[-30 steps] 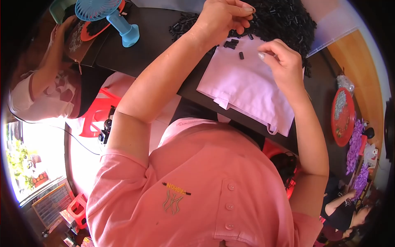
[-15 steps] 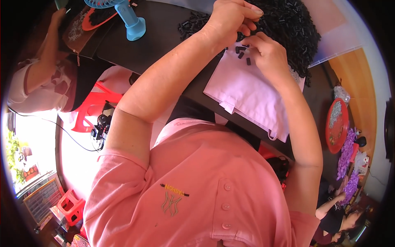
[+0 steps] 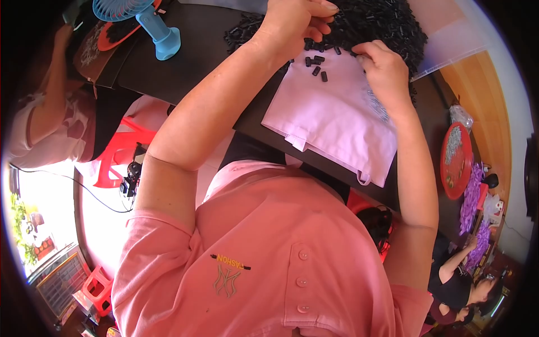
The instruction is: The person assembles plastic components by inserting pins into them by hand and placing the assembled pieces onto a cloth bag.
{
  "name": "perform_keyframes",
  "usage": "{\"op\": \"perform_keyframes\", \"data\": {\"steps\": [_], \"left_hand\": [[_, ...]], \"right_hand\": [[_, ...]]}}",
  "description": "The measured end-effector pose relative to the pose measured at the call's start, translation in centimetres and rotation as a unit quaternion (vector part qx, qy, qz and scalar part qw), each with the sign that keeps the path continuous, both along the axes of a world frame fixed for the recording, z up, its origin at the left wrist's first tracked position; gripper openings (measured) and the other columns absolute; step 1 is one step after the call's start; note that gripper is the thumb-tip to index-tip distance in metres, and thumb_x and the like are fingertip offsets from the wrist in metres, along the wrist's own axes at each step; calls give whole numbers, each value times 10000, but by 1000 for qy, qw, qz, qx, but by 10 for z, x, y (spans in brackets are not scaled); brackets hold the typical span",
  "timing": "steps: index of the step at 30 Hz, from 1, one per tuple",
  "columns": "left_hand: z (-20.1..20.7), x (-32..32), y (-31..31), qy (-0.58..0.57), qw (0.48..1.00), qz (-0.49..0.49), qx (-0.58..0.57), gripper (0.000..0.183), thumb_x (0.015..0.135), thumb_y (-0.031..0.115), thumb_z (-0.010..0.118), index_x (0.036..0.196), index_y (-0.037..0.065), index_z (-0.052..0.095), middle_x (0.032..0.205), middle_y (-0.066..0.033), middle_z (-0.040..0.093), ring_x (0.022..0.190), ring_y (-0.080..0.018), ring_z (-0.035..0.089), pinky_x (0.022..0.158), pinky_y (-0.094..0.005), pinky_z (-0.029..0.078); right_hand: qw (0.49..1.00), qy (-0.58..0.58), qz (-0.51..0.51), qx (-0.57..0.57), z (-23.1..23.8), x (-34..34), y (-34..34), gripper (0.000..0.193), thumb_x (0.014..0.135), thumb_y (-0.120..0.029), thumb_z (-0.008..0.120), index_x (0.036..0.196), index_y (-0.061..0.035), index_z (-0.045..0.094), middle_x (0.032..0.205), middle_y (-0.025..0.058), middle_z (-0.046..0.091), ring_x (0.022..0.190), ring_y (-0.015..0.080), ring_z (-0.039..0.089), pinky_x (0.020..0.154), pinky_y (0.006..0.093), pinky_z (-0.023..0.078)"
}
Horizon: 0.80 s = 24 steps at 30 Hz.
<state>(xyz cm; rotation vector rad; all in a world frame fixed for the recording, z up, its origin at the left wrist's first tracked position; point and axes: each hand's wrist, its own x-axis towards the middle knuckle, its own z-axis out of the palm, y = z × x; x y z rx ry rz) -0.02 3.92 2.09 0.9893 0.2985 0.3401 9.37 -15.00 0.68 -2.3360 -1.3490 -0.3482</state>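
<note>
1. My left hand (image 3: 295,25) is at the near side of the heap of black pieces (image 3: 379,25), thumb and forefinger drawn together at the tips; whether a piece sits between them I cannot tell
2. My right hand (image 3: 384,70) is over the far right part of the lavender cloth (image 3: 325,115), fingers bent, thumb close to the forefinger; I cannot tell whether it pinches anything
3. The heap lies on the tabletop (image 3: 199,42) and reaches the cloth's far edge; a few loose pieces (image 3: 324,76) lie on the cloth between my hands
4. Silver slivers (image 3: 377,105) lie on the cloth just beside my right wrist; if that wrist drops and sweeps sideways, I could scatter them
5. The cloth reaches close to the tabletop's near edge, so a snag on its loop (image 3: 364,180) could drag it and send the loose pieces sliding
6. Reaching too deep into the heap could make its slope slump, spilling more pieces onto the cloth
</note>
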Motion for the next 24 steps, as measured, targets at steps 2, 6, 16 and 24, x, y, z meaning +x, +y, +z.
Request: {"op": "perform_keyframes", "data": {"steps": [2, 6, 16, 24], "left_hand": [[0, 2, -2, 7, 1000, -5, -19, 64, 857, 56, 630, 859, -8, 633, 716, -85, 596, 552, -170, 546, 473, -276, 416], [-5, 5, 0, 3, 1000, -4, -4, 66, 857, 56, 632, 865, -10, 635, 716, -85, 596, 553, -173, 548, 479, -276, 422], [4, -2, 2, 4, 1000, 6, -3, 74, 864, 59, 623, 887, -10, 635, 726, -85, 596, 561, -177, 551, 487, -274, 427], [-1, 1, 2, 5, 1000, -5, -12, 68, 863, 52, 619, 884, -11, 634, 726, -86, 596, 558, -175, 546, 487, -277, 427]], "right_hand": [[996, -82, -26, -23, -8, -1, 9, 203, 821, -88, 558, 968, -85, 699, 964, 79, 664, 876, 289, 656, 758, 408, 504], [972, -157, -110, -137, -15, -5, 28, 263, 809, -54, 533, 1027, -50, 681, 1010, 139, 652, 893, 324, 650, 775, 475, 495], [992, 111, 5, 63, 4, 11, 17, 218, 804, -114, 611, 1001, -119, 703, 922, 61, 681, 869, 276, 658, 758, 362, 518], [998, 38, 46, -15, -9, -4, 21, 234, 779, -55, 588, 960, -126, 718, 895, 58, 626, 866, 292, 640, 733, 402, 514]]}}
